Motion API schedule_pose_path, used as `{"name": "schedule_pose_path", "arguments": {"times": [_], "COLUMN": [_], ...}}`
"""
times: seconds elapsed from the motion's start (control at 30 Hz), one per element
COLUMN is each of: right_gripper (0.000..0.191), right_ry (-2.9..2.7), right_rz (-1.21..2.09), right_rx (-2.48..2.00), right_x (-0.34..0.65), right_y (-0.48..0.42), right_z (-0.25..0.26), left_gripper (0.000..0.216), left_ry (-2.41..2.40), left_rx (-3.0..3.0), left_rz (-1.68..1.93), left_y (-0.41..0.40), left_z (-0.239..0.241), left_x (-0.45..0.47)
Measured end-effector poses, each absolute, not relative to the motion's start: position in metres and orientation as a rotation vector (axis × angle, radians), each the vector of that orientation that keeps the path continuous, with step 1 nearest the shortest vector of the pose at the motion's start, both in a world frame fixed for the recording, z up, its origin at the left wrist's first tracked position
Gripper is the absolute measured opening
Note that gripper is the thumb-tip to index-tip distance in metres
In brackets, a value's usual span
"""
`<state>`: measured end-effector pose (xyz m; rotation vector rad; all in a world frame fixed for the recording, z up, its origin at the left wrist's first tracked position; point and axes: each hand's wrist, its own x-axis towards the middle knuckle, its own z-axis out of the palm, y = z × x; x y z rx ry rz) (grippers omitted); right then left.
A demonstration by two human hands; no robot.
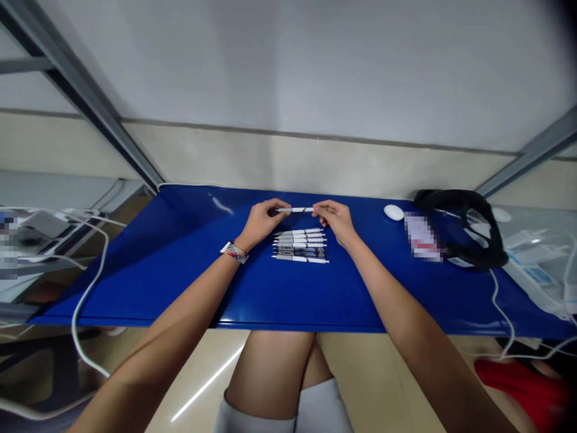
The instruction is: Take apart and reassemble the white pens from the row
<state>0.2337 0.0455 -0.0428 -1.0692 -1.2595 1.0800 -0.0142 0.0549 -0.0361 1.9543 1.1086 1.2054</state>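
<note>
A white pen [301, 210] with a grey grip and a dark mark lies level between my two hands, at the back of the blue table. My left hand [265, 220] pinches its grey tip end. At the opposite end, the fingers of my right hand [336, 219] close on the pen. Just nearer to me, several similar pens [300, 245] lie side by side in a row, tips pointing left. Most are white with grey grips; one or more near the front look darker. A colourful woven watch strap circles my left wrist.
To the right are a white oval mouse-like object [393, 212], a blurred-out card or packet [422, 236] and a black headset-like strap [493, 234]. White cables [90, 294] hang at both sides. The blue table [157, 270] backs onto a wall between grey metal posts.
</note>
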Motion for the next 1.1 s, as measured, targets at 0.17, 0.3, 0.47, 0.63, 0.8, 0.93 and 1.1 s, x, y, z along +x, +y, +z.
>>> {"name": "schedule_pose_path", "arguments": {"times": [0.17,0.3,0.47,0.63,0.8,0.93,1.1], "right_gripper": [0.027,0.029,0.033,0.034,0.036,0.034,0.034], "right_ry": [-1.243,-1.215,-1.182,-1.193,-1.24,-1.297,-1.324], "right_rz": [1.136,1.158,1.204,1.227,1.189,1.142,1.132], "right_rx": [-1.03,-1.022,-1.009,-0.984,-0.967,-0.95,-0.946], "right_x": [0.236,0.237,0.24,0.242,0.243,0.243,0.24], "right_y": [0.044,0.045,0.047,0.048,0.051,0.052,0.05], "right_z": [-0.046,-0.047,-0.05,-0.053,-0.057,-0.058,-0.056], "left_gripper": [0.021,0.024,0.023,0.023,0.026,0.036,0.052], "left_ry": [1.16,1.174,1.106,1.047,0.983,1.005,1.105], "left_rx": [1.923,1.903,1.833,1.758,1.664,1.645,1.671], "left_rz": [1.248,1.225,1.18,1.161,1.159,1.17,1.18], "left_y": [0.049,0.048,0.047,0.048,0.052,0.056,0.056], "left_z": [-0.036,-0.036,-0.036,-0.036,-0.037,-0.039,-0.037], "left_x": [-0.016,-0.014,-0.013,-0.014,-0.014,-0.015,-0.016]}}
